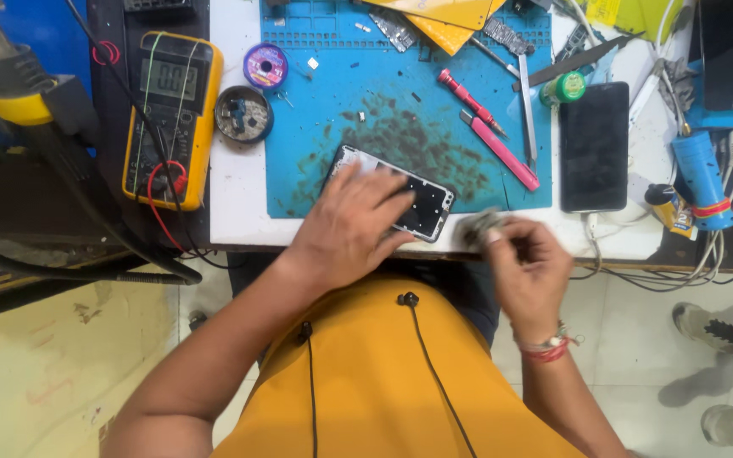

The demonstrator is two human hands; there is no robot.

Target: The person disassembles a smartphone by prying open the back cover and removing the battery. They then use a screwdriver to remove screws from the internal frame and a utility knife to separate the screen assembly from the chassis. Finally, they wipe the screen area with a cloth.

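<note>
An opened phone frame (422, 203) lies tilted on the stained blue work mat (324, 102) near the bench's front edge. My left hand (345, 229) rests flat on it, covering its left half. My right hand (528, 263) hovers at the bench edge just right of the phone, fingers pinched on a small blurred grey piece (478, 227); what that piece is cannot be made out.
A yellow multimeter (171, 119) with red and black leads sits at left. A round tin (243, 114), a purple solder spool (265, 66), pink-handled tools (502, 153), metal tweezers (526, 110) and a dark phone (594, 146) lie around the mat. Another person's shoes (723, 331) stand at lower right.
</note>
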